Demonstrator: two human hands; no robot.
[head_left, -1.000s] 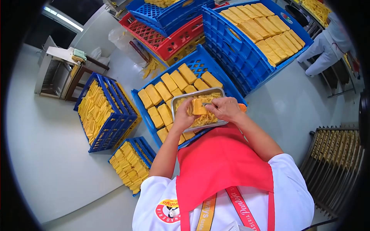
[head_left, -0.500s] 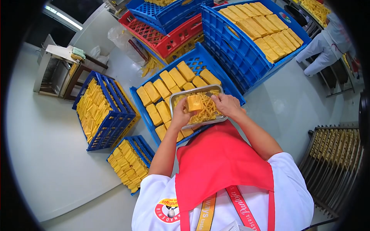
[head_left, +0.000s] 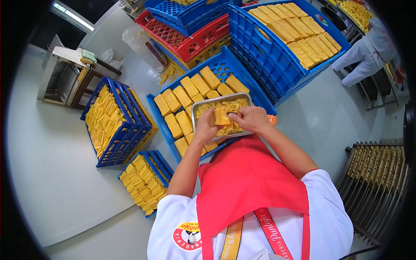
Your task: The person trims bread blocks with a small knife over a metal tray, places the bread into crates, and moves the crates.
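My left hand (head_left: 206, 126) is wrapped round a small yellow loaf (head_left: 222, 115) with a pale cut face. My right hand (head_left: 252, 118) is closed on a knife with an orange handle (head_left: 272, 119); its dark blade lies by the loaf's right side, mostly hidden by fingers. Both hands are above a metal tray (head_left: 194, 113) filled with yellow trimmings (head_left: 234, 105). The tray rests on a blue crate (head_left: 152, 104) where whole yellow loaves (head_left: 189, 86) stand in rows.
A tall blue crate of loaves (head_left: 268, 65) stands at the back right, beside stacked red and blue crates (head_left: 203, 39). Crates of yellow strips (head_left: 102, 117) sit on the left. A wire rack (head_left: 377, 173) is at right. Another person (head_left: 368, 47) works at the far right.
The knife has come left and nearer me, from above the trimmings to the loaf. My left hand has turned the loaf slightly, and the hands are closer together.
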